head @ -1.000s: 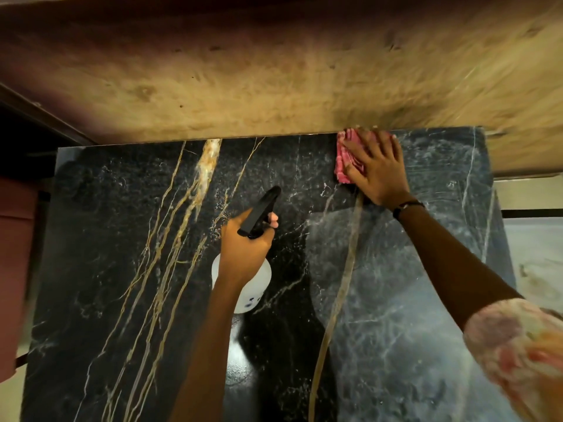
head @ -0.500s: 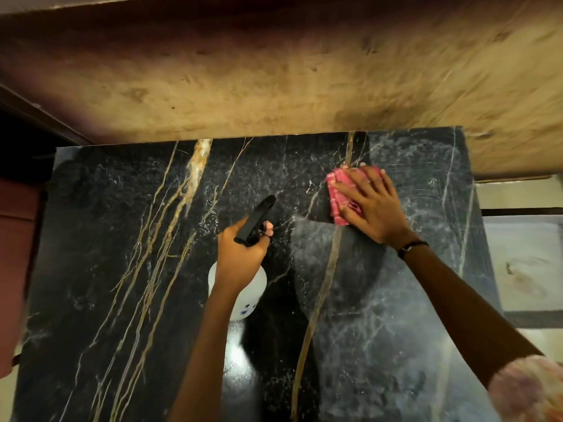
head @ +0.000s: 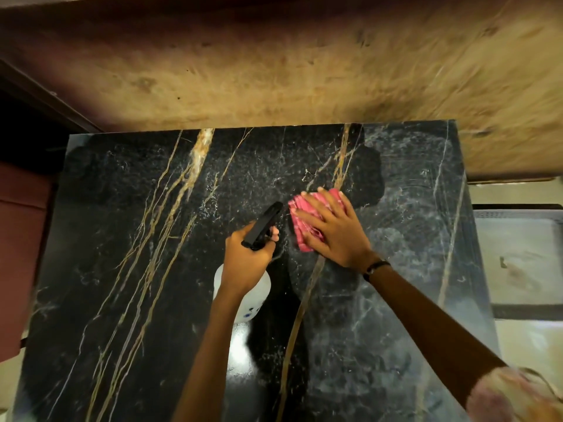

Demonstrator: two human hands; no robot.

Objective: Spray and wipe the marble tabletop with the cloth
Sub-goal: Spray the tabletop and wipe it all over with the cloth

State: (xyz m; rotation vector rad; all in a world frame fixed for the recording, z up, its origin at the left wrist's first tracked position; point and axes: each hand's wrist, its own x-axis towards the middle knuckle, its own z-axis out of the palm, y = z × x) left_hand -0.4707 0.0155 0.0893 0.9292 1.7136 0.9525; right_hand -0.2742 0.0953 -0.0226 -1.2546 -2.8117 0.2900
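Here, one cloth [head: 307, 222], one spray bottle [head: 243, 295], two hands

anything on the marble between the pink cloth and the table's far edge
No, in the head view that stretch of marble tabletop beyond the pink cloth is bare.

Cloth [head: 306, 222] lay on bench [head: 122, 269], mid-bench, under right hand [head: 333, 231]. Bottle [head: 254, 296] just left of cloth, in left hand [head: 246, 258]. Wall [head: 274, 65] behind bench.
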